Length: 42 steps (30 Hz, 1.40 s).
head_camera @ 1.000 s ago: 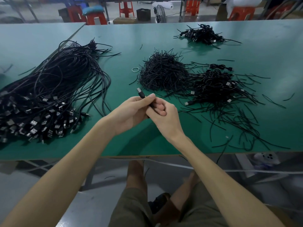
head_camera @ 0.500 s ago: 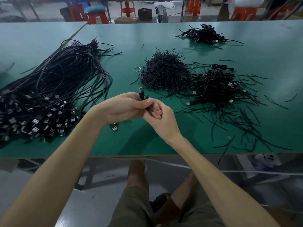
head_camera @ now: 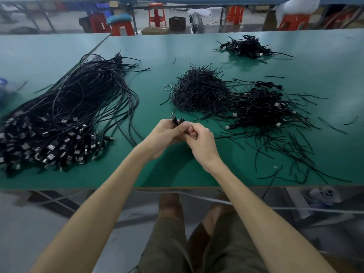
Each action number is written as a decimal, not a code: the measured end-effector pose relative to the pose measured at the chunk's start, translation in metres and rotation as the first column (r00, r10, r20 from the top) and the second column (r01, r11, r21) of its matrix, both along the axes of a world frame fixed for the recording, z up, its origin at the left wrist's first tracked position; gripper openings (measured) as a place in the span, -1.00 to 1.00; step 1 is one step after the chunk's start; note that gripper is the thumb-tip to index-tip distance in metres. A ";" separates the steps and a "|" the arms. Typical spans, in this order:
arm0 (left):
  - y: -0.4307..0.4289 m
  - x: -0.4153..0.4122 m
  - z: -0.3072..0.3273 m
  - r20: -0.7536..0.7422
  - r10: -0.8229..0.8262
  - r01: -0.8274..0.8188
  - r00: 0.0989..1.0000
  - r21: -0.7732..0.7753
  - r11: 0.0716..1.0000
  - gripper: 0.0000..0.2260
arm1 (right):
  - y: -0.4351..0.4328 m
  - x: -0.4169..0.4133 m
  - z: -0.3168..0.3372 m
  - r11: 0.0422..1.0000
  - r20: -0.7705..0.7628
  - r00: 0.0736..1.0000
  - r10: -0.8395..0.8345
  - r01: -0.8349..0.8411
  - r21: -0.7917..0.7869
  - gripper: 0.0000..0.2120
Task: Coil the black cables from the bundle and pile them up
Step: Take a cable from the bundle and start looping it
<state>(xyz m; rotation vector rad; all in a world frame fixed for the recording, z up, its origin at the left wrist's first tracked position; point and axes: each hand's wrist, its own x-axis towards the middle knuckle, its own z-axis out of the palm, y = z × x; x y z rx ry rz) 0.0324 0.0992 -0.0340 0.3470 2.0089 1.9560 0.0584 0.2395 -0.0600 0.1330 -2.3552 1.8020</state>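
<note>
While working above the near edge of the green table [head_camera: 177,174], a person grips one black cable [head_camera: 175,120] in both the left hand [head_camera: 164,135] and the right hand [head_camera: 202,143], with the fingers of each curled around it.
The loose bundle [head_camera: 69,119] sprawls to the left and the pile of coiled cables [head_camera: 262,109] lies to the right. A heap of ties [head_camera: 199,91] sits beyond the hands, and another pile [head_camera: 246,47] lies farthest back.

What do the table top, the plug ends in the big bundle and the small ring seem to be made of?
Table top: green mat, probably rubber or vinyl, dull sheen. Plug ends: metal shells, glinting silver, on black plastic. Ring: thin, pale, perhaps a rubber band; unsure.
</note>
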 end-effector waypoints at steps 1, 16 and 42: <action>0.002 -0.001 -0.001 0.000 0.014 -0.014 1.000 0.015 1.000 -0.77 | 0.000 -0.001 0.000 1.000 0.006 1.000 -0.018 0.018 -0.008 -0.74; 0.002 -0.016 0.011 -0.288 0.219 -0.358 0.932 -0.642 0.679 -0.73 | -0.003 -0.010 -0.005 0.998 0.029 0.999 -0.036 0.034 0.060 -0.78; -0.039 -0.017 0.025 -0.131 0.144 -0.187 0.981 -0.435 0.881 -0.87 | -0.014 -0.005 -0.006 0.888 0.037 0.996 0.086 -0.093 0.450 -0.83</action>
